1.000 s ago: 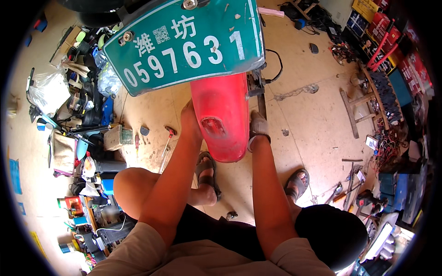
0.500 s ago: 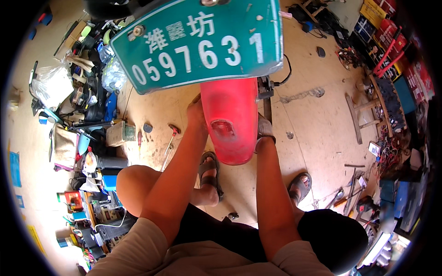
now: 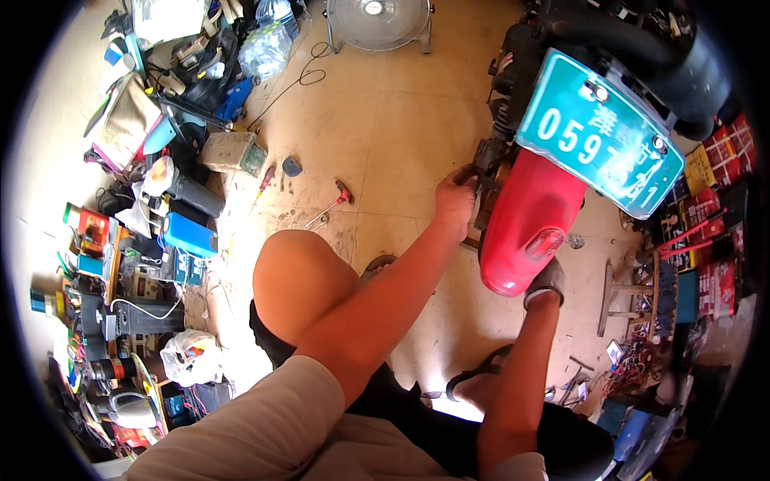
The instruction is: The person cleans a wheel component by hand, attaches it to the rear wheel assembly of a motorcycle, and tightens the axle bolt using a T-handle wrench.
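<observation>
A scooter or motorbike's rear end stands in front of me, right of centre. Its red rear mudguard [image 3: 533, 216] hangs below a green licence plate [image 3: 601, 132]. My left hand [image 3: 455, 204] is at the left side of the wheel area, its fingers closed at a dark mechanical part [image 3: 488, 164]; what they grip is too small to make out. On the other side, my right hand [image 3: 549, 280], in what looks like a greyish glove, reaches behind the mudguard's lower end. The mudguard hides its fingers.
A red-handled tool [image 3: 343, 192] and a screwdriver [image 3: 267, 178] lie on the floor to the left, near a box-shaped block [image 3: 233, 154]. A floor fan [image 3: 377, 20] stands at the far side. Clutter lines the left; a wooden stool [image 3: 630, 293] is at the right.
My view has swung left, so the vehicle now appears further right and tilted. The left hand, mostly hidden behind the mudguard before, now shows beside the wheel area.
</observation>
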`<action>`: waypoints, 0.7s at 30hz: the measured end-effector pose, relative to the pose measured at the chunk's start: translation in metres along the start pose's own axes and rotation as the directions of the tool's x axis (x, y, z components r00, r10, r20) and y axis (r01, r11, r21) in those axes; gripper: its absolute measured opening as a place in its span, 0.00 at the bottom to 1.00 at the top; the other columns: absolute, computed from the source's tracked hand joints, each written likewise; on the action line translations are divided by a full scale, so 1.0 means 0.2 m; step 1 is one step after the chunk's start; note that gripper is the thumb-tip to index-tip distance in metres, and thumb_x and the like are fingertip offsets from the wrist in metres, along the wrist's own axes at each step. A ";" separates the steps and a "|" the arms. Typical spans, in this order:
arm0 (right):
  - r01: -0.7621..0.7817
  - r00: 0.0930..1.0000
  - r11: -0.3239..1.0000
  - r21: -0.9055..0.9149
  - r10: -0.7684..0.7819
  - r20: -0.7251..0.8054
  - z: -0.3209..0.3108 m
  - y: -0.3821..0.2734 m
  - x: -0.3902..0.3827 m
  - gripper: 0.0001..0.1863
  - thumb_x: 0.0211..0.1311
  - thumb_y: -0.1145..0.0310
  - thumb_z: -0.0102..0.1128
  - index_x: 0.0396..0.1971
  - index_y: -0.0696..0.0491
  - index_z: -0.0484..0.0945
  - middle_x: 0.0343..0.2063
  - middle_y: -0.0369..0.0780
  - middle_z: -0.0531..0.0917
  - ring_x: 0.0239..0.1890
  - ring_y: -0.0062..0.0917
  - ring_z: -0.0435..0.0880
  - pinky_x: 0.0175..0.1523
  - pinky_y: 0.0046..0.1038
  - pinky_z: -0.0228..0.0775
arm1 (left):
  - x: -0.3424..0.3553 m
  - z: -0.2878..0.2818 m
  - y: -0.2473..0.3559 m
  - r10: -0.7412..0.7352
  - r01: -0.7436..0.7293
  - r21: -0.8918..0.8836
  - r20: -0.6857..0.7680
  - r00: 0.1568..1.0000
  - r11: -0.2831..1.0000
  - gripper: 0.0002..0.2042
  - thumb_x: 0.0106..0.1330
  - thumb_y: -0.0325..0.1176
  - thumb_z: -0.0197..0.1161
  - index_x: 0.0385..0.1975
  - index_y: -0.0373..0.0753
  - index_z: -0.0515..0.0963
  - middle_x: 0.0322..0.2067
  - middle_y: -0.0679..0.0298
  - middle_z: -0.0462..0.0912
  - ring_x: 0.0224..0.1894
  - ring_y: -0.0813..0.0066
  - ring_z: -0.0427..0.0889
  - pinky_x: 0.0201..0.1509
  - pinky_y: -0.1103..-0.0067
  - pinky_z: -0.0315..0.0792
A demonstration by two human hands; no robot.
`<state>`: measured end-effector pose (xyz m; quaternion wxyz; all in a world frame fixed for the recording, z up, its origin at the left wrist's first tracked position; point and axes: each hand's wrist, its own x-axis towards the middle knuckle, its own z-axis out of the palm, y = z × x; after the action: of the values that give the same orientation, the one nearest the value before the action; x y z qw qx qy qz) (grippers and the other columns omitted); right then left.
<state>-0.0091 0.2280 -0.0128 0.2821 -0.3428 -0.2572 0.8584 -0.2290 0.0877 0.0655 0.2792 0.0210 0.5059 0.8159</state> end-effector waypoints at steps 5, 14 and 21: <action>0.122 0.954 0.987 -0.103 -0.145 -0.263 -0.06 -0.25 -0.10 0.32 0.73 0.55 0.58 0.69 0.58 0.65 0.65 0.47 0.72 0.59 0.41 0.77 0.64 0.44 0.73 | -0.11 0.00 0.10 -0.058 0.058 0.015 0.021 0.998 0.998 0.21 0.72 0.29 0.61 0.64 0.33 0.75 0.50 0.62 0.85 0.48 0.75 0.81 0.50 0.76 0.73; 0.334 0.890 0.898 -0.286 -0.401 -0.219 0.38 -0.74 -0.47 0.18 0.70 0.59 0.65 0.51 0.55 0.78 0.46 0.40 0.81 0.47 0.34 0.79 0.49 0.38 0.76 | -0.20 -0.04 0.19 -0.116 0.116 -0.010 0.046 0.992 0.993 0.22 0.73 0.29 0.59 0.65 0.31 0.73 0.60 0.54 0.81 0.61 0.64 0.79 0.66 0.73 0.68; 0.418 0.869 0.754 -0.507 -0.494 -0.018 0.62 -1.12 -0.66 0.13 0.72 0.60 0.62 0.47 0.53 0.82 0.39 0.37 0.84 0.40 0.25 0.84 0.45 0.28 0.78 | -0.24 -0.13 0.24 -0.097 0.096 0.014 0.061 0.993 0.995 0.23 0.73 0.33 0.61 0.67 0.35 0.73 0.56 0.60 0.82 0.57 0.70 0.78 0.59 0.73 0.69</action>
<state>0.0489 0.2691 0.2657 0.4062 -0.3929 -0.5186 0.6416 -0.2181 0.0284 0.1055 0.3337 0.0232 0.5018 0.7977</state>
